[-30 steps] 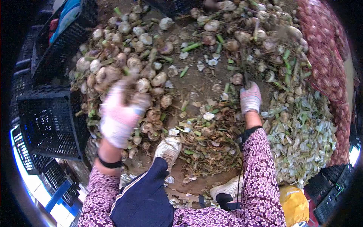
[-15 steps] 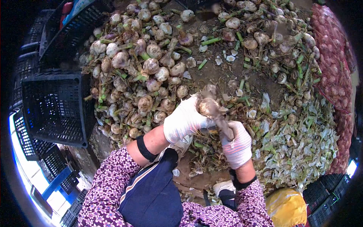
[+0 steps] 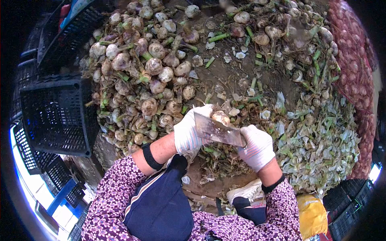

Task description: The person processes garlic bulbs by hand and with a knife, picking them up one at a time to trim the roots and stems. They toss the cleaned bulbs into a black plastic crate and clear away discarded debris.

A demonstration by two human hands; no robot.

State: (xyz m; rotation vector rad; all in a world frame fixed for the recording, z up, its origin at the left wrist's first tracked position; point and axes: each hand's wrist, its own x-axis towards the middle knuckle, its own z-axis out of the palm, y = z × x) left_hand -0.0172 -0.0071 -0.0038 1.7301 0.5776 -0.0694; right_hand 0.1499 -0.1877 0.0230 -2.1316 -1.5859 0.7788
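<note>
My left hand [image 3: 188, 131], in a white striped glove, is closed around a garlic bulb [image 3: 220, 117]; part of the bulb shows past the fingers. My gloved right hand [image 3: 257, 147] grips a broad-bladed knife [image 3: 219, 133] by its handle end. The flat of the blade lies across in front of the bulb and overlaps the left fingers in this view. Beneath both hands are dry skins and cut stalks [image 3: 231, 160]. A heap of untrimmed garlic bulbs [image 3: 149, 106] lies just left of my left hand.
A black plastic crate [image 3: 56, 116] stands at the left. Red net sacks of garlic [image 3: 354, 76] line the right side. Peeled skins [image 3: 317, 148] are piled at the right, near a yellow bag [image 3: 313, 217]. More garlic [image 3: 273, 32] lies at the back.
The knife has swung from edge-on to lying broadside across the garlic bulb, blade pointing left. My right hand has shifted slightly right; my left hand still holds the bulb.
</note>
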